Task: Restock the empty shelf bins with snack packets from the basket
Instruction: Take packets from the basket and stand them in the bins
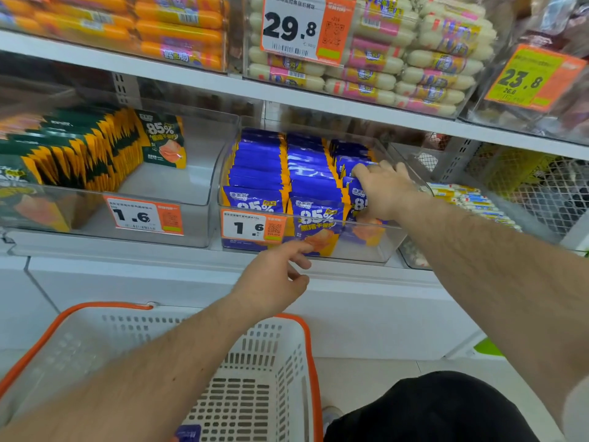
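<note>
While the right hand [382,189] grips blue snack packets [357,193] in the clear bin's [366,247] right row, press upright, square against neighbours; steady bin front with left hand [274,275], fingers loosely curled, empty; basket [287,362] below.

White shelf [153,250] carrying clear bins side by side: the bin [366,250] around the right hand's fingers [376,173] is holding blue packets [306,173]; left of the fingers, another bin [204,215] is holding green packets [79,151]. The upper shelf [191,76] is bearing sausage bins.
</note>
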Available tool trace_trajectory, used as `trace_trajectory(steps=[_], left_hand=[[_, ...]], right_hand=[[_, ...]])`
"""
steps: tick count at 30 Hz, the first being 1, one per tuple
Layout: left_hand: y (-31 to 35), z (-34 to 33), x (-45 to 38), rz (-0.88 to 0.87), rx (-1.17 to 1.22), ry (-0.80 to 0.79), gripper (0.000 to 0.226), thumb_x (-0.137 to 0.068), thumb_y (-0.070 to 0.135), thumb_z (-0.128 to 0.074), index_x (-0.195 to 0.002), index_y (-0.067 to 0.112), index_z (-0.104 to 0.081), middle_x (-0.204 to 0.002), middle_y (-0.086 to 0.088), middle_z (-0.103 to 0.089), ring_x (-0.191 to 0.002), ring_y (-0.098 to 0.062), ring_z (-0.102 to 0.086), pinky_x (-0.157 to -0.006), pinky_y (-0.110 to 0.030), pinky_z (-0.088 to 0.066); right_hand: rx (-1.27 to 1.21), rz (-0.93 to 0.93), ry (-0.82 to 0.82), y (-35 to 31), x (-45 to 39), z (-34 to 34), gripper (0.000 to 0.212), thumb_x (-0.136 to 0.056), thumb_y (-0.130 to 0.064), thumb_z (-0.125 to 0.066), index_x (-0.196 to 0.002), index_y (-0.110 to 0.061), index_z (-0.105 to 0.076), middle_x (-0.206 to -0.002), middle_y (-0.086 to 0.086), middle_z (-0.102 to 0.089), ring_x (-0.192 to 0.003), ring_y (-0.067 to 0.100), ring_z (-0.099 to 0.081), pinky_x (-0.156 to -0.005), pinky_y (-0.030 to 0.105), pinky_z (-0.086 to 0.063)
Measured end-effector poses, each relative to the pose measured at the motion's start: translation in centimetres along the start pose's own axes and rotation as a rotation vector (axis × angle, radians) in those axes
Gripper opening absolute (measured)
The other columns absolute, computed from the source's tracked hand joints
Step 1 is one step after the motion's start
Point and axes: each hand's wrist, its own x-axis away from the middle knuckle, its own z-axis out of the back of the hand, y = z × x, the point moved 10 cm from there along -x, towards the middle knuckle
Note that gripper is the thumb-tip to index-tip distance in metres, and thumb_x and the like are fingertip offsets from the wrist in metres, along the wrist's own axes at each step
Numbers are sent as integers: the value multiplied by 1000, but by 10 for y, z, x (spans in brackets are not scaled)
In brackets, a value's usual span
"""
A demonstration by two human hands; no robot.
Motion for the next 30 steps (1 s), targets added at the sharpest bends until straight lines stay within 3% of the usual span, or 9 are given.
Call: trace_trajectory(steps=[4,13,18,21,23,26,30], left_hand=[[-1,0,1,20,-16,-23,49,-89,14,-67,-131,34,-52,-100,21,-58,-84,1,-60,-79,-18,-50],[-3,2,1,21,-16,-27,49,-89,14,-68,-132,32,-52,-101,20,-58,-85,-1,-61,-79,-16,-48],[-20,18,8,28,-23,-15,44,-88,13,-68,-127,29,-55,-104,16,-60,-83,-2,-60,-75,-14,-47],[-53,31,23,103,-20,-29,38,-88,11,-67,-119,29,-58,-102,14,-61,-81,-5,-61,-68,-22,-54],[-81,40,38,148,-61,-67,35,-88,10,-67,-120,23,-59,-102,10,-61,-80,-10,-62,-64,-20,-52],[-135,57,70,253,-154,-119,33,-89,12,-67,-122,17,-61,-103,5,-62,-80,-11,-61,-72,-20,-47],[-214,82,114,426,-231,-128,32,-90,15,-66,-122,19,-59,-104,8,-61,-86,-13,-59,-81,-28,-50]], right_hand=[[29,-18,-31,9,3,8,100,-58,-62,-84,-137,-23,-37,-137,8,-49,-127,31,-40,-107,50,-27],[-19,-97,-2,22,15,41,100,-59,-60,-84,-141,-23,-41,-137,9,-48,-129,34,-36,-106,51,-27],[-238,-32,337,-29,37,89,65,-74,-32,-75,-133,-22,-51,-128,8,-50,-118,32,-40,-95,43,-33],[-409,92,612,-96,60,96,38,-70,-21,-69,-107,-14,-65,-107,10,-59,-101,35,-51,-83,43,-39],[-553,169,706,-145,68,84,25,-68,-19,-63,-92,-12,-66,-92,10,-61,-89,35,-54,-75,41,-42],[-762,207,608,-223,72,37,17,-70,-18,-58,-83,-9,-66,-83,10,-62,-83,35,-58,-74,41,-45],[-943,174,146,-327,80,-72,6,-75,-14,-61,-79,-10,-64,-82,10,-64,-83,34,-60,-76,41,-49]])
